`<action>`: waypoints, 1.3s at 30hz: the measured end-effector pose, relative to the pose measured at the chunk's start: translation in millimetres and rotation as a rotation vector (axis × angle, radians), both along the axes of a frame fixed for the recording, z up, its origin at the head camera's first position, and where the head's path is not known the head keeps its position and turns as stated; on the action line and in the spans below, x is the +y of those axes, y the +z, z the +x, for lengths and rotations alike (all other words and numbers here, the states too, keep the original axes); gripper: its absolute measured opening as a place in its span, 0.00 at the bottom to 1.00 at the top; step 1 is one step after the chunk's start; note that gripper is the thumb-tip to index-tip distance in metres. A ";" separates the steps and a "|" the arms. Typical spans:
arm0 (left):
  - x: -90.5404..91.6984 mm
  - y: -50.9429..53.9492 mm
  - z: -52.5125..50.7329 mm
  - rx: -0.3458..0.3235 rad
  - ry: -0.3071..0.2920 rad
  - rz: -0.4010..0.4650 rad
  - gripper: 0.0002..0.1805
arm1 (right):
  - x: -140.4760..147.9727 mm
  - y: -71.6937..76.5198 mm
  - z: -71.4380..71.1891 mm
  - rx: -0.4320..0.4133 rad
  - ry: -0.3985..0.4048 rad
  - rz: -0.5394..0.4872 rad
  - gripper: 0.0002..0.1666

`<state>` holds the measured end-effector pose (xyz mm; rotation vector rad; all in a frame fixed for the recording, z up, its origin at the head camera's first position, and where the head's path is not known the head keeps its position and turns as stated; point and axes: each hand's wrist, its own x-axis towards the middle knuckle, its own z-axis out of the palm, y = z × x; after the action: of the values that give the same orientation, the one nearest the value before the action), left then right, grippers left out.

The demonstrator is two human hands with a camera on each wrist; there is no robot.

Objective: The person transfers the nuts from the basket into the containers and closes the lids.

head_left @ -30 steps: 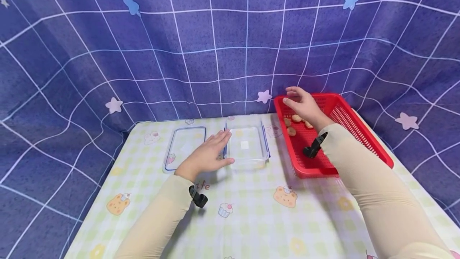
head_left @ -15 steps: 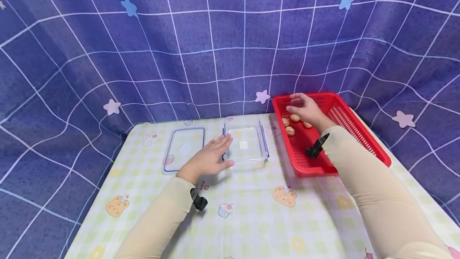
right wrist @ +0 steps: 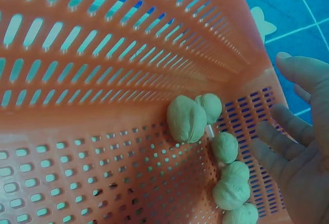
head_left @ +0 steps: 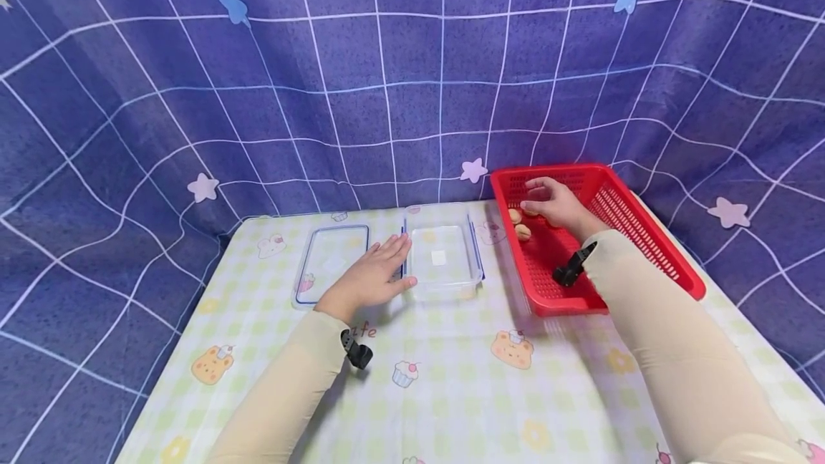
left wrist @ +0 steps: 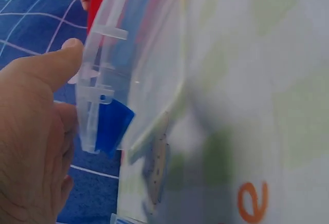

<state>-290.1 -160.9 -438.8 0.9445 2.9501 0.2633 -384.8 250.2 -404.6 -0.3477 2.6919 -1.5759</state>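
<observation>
My left hand (head_left: 370, 274) lies with extended fingers at the left side of a clear plastic food container (head_left: 445, 274). In the left wrist view its thumb is at the rim of the container, near a blue clip (left wrist: 112, 126). The container stands with its lid off. My right hand (head_left: 557, 206) is inside the far part of a red perforated basket (head_left: 538, 271), fingers loosely bent. Below and beside it sit several walnuts (right wrist: 186, 119) on the basket floor. A gap shows between the fingers (right wrist: 280, 139) and the walnuts in the right wrist view, with nothing held.
The clear lid (head_left: 331, 263) with a blue seal lies flat left of the container. A patterned cloth (head_left: 464, 392) covers the table. A blue curtain (head_left: 412, 77) hangs right behind the table, close to the basket's far edge.
My right hand has come down and slightly right, from above the basket's far rim to among the walnuts, covering some of them. The left hand stays by the container.
</observation>
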 end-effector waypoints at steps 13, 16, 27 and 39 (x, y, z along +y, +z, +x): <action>1.2 -4.5 -0.7 -0.001 -0.011 -0.034 0.45 | 5.0 -3.2 6.5 -0.082 0.022 0.036 0.34; 1.2 -4.0 -0.2 0.002 -0.007 -0.032 0.45 | 6.4 -7.5 3.6 -0.061 0.040 0.059 0.34; -0.4 -2.7 1.7 0.007 -0.005 -0.032 0.45 | 3.8 -18.3 2.5 -0.075 0.077 0.016 0.35; -0.2 -0.7 1.1 -0.013 0.005 -0.021 0.45 | 0.8 -27.0 3.2 -0.089 0.112 0.016 0.35</action>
<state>-289.0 -161.1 -439.5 0.9293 2.9380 0.2372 -381.6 250.9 -431.7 -0.4098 2.5693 -1.5025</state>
